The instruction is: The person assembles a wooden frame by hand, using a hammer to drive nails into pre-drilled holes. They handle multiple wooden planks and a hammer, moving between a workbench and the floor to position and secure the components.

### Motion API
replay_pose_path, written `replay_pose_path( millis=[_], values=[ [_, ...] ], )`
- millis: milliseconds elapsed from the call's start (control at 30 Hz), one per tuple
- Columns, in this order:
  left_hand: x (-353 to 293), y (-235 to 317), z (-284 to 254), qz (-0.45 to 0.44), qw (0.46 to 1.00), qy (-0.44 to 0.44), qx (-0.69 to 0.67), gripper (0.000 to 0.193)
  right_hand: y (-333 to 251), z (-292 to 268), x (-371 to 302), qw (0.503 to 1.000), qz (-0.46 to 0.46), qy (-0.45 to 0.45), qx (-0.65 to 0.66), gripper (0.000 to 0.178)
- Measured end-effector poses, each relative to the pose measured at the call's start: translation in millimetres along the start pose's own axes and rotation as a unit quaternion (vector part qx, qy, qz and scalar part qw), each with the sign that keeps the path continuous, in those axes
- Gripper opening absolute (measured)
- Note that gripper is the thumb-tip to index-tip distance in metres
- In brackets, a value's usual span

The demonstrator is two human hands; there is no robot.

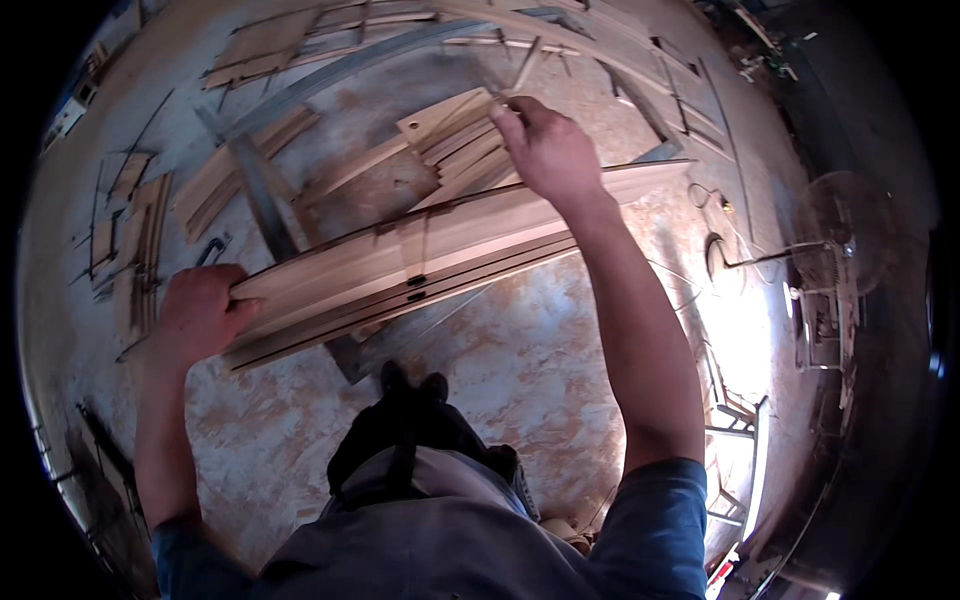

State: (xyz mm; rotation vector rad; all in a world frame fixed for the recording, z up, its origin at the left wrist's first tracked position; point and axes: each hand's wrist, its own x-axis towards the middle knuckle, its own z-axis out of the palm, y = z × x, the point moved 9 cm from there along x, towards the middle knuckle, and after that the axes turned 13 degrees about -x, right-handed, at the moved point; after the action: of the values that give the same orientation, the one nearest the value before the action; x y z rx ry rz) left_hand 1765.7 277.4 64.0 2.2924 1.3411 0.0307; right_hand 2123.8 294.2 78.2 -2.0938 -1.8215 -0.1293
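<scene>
A long bundle of thin wooden strips (420, 265) runs from lower left to upper right in front of me, held above the floor. My left hand (195, 310) grips its near left end. My right hand (545, 150) reaches over the far part of the bundle, fingers pinched on the top edge of the strips. Below the right hand lies a pile of short flat wooden boards (455, 140) on the floor. My shoes (410, 382) show under the bundle.
Wood offcuts and slats (235, 175) lie scattered over the dusty concrete floor at left and top. A long metal bar (270, 215) lies under the bundle. A standing fan (840, 235) and a metal frame (740, 440) stand at right, with cables (715, 200) nearby.
</scene>
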Motion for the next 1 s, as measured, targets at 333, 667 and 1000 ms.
replay_pose_path(
  millis=[333,667,1000],
  values=[
    [-5,-14,1,-0.036,0.999,0.023,-0.009,0.023,44,-96,27,0.981,-0.072,0.166,-0.077,0.051],
    [-8,-34,4,-0.106,0.994,0.010,0.016,0.026,194,-120,-12,0.945,0.040,0.218,0.241,0.046],
    [-28,-58,15,-0.146,0.987,0.025,-0.067,0.021,427,85,-165,0.850,0.392,-0.004,0.353,0.033]
  ],
)
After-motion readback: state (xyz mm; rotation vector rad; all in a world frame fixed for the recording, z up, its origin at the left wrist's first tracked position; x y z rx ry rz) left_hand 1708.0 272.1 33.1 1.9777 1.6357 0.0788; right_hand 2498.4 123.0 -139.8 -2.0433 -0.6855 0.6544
